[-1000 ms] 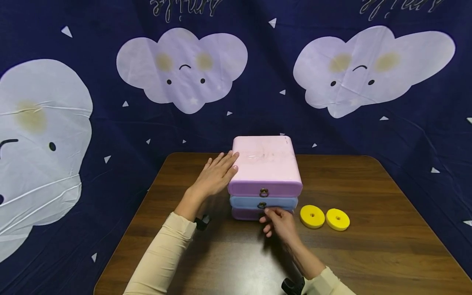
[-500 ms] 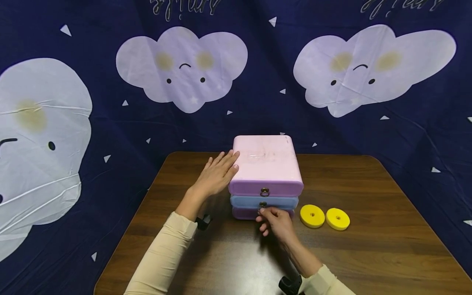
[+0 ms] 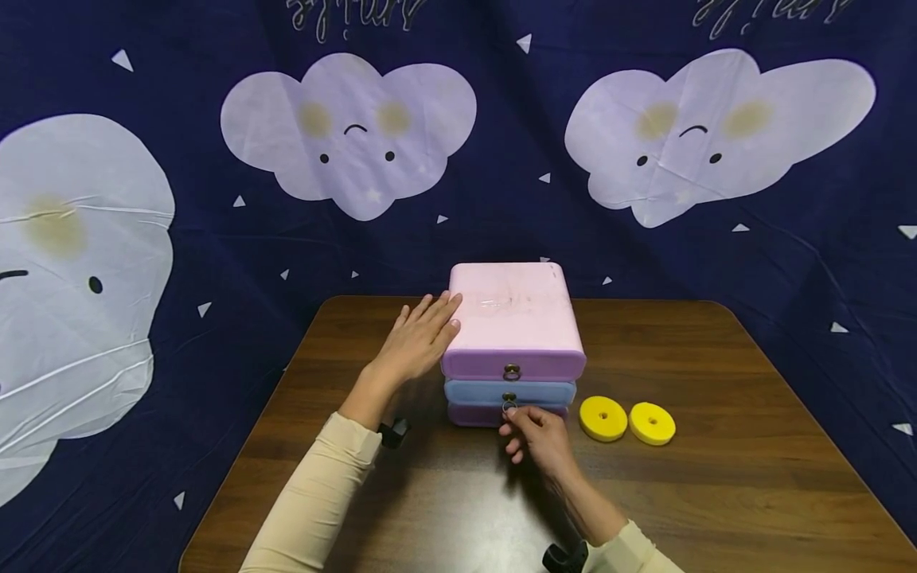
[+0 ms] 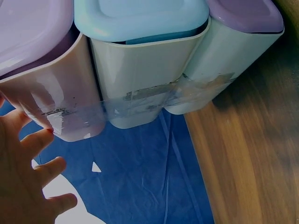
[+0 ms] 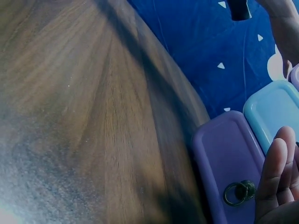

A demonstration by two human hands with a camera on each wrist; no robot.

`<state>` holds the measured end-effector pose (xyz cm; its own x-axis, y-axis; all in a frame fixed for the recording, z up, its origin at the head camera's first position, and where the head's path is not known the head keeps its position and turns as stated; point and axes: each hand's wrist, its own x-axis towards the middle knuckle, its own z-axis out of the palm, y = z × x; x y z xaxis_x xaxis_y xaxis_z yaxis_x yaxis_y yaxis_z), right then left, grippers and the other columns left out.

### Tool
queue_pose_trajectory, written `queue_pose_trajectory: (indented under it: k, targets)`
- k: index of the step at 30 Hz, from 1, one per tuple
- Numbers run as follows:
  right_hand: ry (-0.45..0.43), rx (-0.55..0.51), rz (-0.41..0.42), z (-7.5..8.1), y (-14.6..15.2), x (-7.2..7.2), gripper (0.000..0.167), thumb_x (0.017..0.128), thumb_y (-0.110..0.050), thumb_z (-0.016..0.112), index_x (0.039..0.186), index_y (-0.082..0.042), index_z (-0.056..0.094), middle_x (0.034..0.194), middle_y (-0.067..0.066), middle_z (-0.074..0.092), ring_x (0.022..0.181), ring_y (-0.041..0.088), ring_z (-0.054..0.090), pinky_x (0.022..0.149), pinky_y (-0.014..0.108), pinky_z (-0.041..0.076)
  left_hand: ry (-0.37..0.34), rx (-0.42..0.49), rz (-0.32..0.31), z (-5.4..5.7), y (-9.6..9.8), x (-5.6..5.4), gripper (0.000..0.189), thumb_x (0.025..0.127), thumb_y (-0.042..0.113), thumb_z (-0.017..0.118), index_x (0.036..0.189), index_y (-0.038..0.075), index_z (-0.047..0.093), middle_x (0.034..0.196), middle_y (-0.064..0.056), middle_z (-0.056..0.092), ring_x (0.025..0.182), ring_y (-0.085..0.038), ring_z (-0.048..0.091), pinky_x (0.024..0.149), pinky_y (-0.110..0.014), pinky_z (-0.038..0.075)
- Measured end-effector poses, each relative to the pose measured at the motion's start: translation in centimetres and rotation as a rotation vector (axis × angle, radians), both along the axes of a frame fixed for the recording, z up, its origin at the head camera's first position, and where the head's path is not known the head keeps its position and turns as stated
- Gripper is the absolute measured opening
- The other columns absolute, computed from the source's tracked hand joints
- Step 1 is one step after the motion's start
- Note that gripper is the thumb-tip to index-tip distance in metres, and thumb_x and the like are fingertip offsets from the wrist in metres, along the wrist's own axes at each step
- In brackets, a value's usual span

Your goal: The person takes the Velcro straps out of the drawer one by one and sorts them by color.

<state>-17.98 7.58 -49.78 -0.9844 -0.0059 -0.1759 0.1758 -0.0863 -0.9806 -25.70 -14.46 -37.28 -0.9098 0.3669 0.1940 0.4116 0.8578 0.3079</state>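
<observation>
The dark blue backdrop [image 3: 501, 159], printed with white clouds, hangs behind the wood-grain desk [image 3: 680, 509]. The drawer unit [image 3: 512, 306] stands on the desk near its far edge: pale pink top; three stacked drawer fronts, purple, blue and purple from top to bottom. Left hand [image 3: 417, 338]: fingers spread, resting against the unit's upper left edge. Right hand [image 3: 544, 439]: positioned before the lower drawers, thumb and forefinger pinching the blue drawer's ring pull [image 3: 509, 399]. Two yellow discs [image 3: 603, 419], each with a centre hole, lie beside the unit's right side.
</observation>
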Motion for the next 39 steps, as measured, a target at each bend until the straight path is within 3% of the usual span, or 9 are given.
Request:
queue_pose_trajectory:
  k: [10, 24, 39]
  targets:
    - [-0.025, -0.016, 0.032, -0.4, -0.1, 1.5, 0.036, 0.090, -0.023, 0.063, 0.105, 0.010, 0.064, 0.075, 0.005, 0.070, 0.048, 0.013, 0.057, 0.045, 0.027, 0.051, -0.011, -0.006, 0.003, 0.2, 0.2, 0.1, 0.053, 0.101, 0.052, 0.018, 0.151, 0.036, 0.016, 0.160, 0.006, 0.015, 0.149, -0.024, 0.012, 0.118, -0.056, 0.005]
    - [-0.051, -0.073, 0.079, -0.9, 0.7, 3.3, 0.047, 0.089, -0.031, 0.063, 0.107, 0.012, 0.059, 0.075, 0.003, 0.070, 0.050, 0.011, 0.059, 0.047, 0.027, 0.052, -0.022, -0.006, 0.005, 0.1, 0.2, 0.1, 0.053, 0.100, 0.052, 0.018, 0.151, 0.036, 0.014, 0.160, 0.004, 0.016, 0.149, -0.023, 0.010, 0.118, -0.055, 0.004]
    - [-0.060, -0.093, 0.126, -1.3, 1.0, 5.9, 0.046, 0.089, -0.029, 0.063, 0.107, 0.013, 0.059, 0.075, 0.001, 0.071, 0.052, 0.010, 0.060, 0.049, 0.027, 0.053, -0.025, -0.009, 0.004, 0.0, 0.1, 0.0, 0.053, 0.100, 0.053, 0.016, 0.151, 0.037, 0.012, 0.160, 0.007, 0.012, 0.149, -0.024, 0.010, 0.118, -0.056, 0.005]
